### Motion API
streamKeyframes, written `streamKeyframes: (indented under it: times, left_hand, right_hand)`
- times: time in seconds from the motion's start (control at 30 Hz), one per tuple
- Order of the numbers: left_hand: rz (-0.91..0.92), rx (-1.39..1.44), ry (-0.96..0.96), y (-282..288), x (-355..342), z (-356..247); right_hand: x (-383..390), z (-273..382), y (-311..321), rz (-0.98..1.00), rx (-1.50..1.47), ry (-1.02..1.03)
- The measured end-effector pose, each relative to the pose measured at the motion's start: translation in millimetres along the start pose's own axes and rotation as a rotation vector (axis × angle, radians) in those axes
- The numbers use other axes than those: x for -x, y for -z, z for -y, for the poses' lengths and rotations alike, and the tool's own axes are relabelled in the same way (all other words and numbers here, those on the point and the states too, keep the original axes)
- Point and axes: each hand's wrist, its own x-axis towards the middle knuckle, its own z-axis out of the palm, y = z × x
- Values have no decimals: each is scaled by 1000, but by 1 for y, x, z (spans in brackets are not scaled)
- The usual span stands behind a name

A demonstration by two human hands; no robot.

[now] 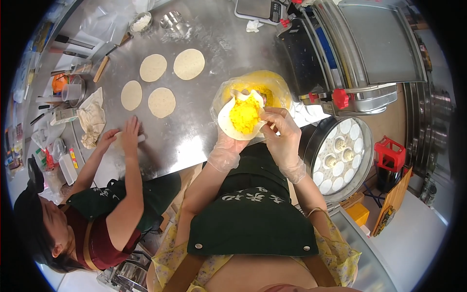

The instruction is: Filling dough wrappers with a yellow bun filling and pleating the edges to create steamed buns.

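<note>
My left hand (227, 148), in a clear plastic glove, cups a round dough wrapper (225, 118) from below. A mound of crumbly yellow filling (244, 115) lies on the wrapper. At its right edge my right hand (283, 132), also gloved, pinches the dough between thumb and fingers. Wavy folds show along the wrapper's far edge. Just behind my hands stands a bowl (280, 79) draped in clear plastic, with more yellow filling inside. The wrapper hides part of that bowl. Some fingers of my left hand are hidden under the dough.
Several flat dough rounds (189, 64) lie on the metal table (214, 29). A co-worker's hands (130, 132) work dough at the left. Right of me stands a round steamer (317, 146) with paper discs and a few pleated buns (330, 161). Beyond it is a roller machine (369, 92).
</note>
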Motion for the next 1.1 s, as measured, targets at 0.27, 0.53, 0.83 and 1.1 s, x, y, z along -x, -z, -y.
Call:
streamKeyframes:
  times: [0.27, 0.53, 0.83, 1.1]
  left_hand:
    - [-51, -38, 6, -13, -2, 0]
    - [66, -21, 108, -5, -4, -2]
    - [-26, -127, 82, 2, -10, -4]
    - [23, -104, 143, 10, -15, -1]
  right_hand:
    - [-3, -5, 4, 24, -60, 11]
    - [-13, -10, 13, 127, -20, 97]
    - [-14, -14, 10, 129, -46, -55]
    - [-23, -14, 19, 198, -25, -22]
